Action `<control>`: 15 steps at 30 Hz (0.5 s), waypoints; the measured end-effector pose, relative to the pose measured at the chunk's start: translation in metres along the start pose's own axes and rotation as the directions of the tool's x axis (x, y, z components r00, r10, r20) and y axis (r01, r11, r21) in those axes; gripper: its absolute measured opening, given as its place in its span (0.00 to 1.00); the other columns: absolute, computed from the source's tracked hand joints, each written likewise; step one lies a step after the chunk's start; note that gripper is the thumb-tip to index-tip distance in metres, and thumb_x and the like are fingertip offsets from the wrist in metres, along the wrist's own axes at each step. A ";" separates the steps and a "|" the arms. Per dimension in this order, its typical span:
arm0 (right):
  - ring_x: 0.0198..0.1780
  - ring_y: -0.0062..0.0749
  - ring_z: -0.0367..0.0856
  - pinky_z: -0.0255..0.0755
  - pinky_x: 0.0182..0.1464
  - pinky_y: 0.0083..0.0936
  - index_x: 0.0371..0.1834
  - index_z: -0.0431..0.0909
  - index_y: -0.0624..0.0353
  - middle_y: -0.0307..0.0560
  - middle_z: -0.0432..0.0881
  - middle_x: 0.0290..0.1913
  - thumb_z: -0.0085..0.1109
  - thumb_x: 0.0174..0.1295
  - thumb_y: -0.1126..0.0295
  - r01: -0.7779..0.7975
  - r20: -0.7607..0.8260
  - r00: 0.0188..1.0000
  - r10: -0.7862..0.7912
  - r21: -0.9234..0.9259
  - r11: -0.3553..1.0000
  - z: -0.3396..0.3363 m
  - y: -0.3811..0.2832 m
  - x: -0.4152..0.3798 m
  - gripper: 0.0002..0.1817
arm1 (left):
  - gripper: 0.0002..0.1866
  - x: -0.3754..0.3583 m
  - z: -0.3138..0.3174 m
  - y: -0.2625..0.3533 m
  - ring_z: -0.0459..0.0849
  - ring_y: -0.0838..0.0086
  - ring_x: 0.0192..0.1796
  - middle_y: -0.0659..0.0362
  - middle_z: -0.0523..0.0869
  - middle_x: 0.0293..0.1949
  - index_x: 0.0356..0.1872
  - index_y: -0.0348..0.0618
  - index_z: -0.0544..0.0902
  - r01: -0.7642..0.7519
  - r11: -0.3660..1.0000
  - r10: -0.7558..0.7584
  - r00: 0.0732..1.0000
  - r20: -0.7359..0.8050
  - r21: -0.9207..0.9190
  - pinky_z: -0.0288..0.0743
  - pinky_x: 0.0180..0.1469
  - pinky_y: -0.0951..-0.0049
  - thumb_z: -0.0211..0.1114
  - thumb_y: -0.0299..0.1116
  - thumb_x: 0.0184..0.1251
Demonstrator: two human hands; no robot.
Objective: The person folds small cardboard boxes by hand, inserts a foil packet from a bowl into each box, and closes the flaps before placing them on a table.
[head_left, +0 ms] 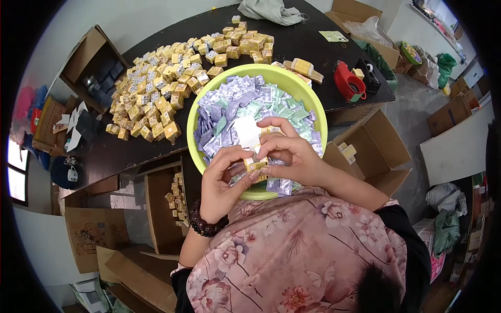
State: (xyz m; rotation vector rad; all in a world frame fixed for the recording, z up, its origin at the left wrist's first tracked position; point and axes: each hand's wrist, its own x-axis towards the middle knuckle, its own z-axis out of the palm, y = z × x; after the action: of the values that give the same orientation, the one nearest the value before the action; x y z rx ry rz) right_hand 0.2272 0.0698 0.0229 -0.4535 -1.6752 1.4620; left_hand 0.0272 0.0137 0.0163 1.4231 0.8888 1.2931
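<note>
Both hands meet over a large lime-green basin heaped with small purple sachets and pale green sachets. Between them is a small yellow and white carton, its white inside partly showing. My left hand is closed around the carton's near left side, thumb at its lower edge. Curled over its right side are the fingers of my right hand. A white flap or card stands just beyond the fingertips. What the right palm covers is hidden, though a printed yellow edge shows above it.
Many small yellow boxes lie piled on the dark table to the left. Flat cartons lie behind the basin. A red tape dispenser stands at right. Open cardboard boxes flank me, one at left holding several yellow boxes.
</note>
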 end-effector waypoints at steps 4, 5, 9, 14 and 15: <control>0.60 0.29 0.75 0.72 0.62 0.27 0.42 0.77 0.62 0.44 0.74 0.48 0.64 0.59 0.83 0.008 0.040 0.999 -0.011 0.070 0.998 -0.002 0.005 0.004 0.10 | 0.19 0.002 0.007 0.000 0.77 0.71 0.60 0.53 0.72 0.61 0.54 0.35 0.75 -0.010 1.000 0.011 0.998 -0.061 0.013 0.77 0.60 0.72 0.66 0.16 0.61; 0.60 0.29 0.75 0.72 0.62 0.27 0.42 0.77 0.62 0.44 0.74 0.48 0.64 0.59 0.83 0.007 0.039 0.999 -0.010 0.070 0.998 -0.002 0.004 0.004 0.10 | 0.19 0.002 0.008 -0.002 0.77 0.71 0.60 0.53 0.72 0.61 0.54 0.35 0.75 -0.009 1.000 0.010 0.998 -0.061 0.012 0.77 0.60 0.72 0.66 0.16 0.61; 0.58 0.27 0.74 0.71 0.63 0.27 0.40 0.74 0.62 0.46 0.74 0.53 0.64 0.59 0.83 -0.118 0.018 0.993 0.117 0.127 0.985 -0.006 0.008 0.005 0.10 | 0.23 0.002 0.015 -0.008 0.78 0.71 0.59 0.51 0.71 0.64 0.56 0.37 0.68 0.035 0.996 -0.044 0.993 -0.107 -0.082 0.76 0.60 0.72 0.64 0.15 0.62; 0.49 0.20 0.75 0.73 0.58 0.24 0.38 0.75 0.64 0.40 0.74 0.46 0.65 0.57 0.82 -0.175 -0.017 0.983 0.183 0.226 0.958 -0.006 0.014 0.008 0.09 | 0.25 0.003 0.017 -0.011 0.77 0.71 0.60 0.51 0.73 0.62 0.57 0.38 0.66 0.085 0.995 -0.090 0.991 -0.096 -0.050 0.76 0.60 0.72 0.63 0.13 0.61; 0.48 0.20 0.75 0.73 0.56 0.23 0.39 0.76 0.64 0.40 0.74 0.45 0.65 0.57 0.81 -0.217 -0.046 0.972 0.230 0.196 0.956 -0.007 0.012 0.008 0.09 | 0.25 0.003 0.017 -0.010 0.77 0.71 0.60 0.51 0.74 0.62 0.58 0.38 0.66 0.079 0.996 -0.083 0.992 -0.091 -0.046 0.75 0.60 0.73 0.63 0.13 0.61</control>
State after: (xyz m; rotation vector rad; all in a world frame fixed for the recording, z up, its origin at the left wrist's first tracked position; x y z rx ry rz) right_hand 0.2247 0.0833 0.0138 -0.5949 -1.4503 1.7331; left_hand 0.0454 0.0155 0.0081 1.2890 0.9659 1.3178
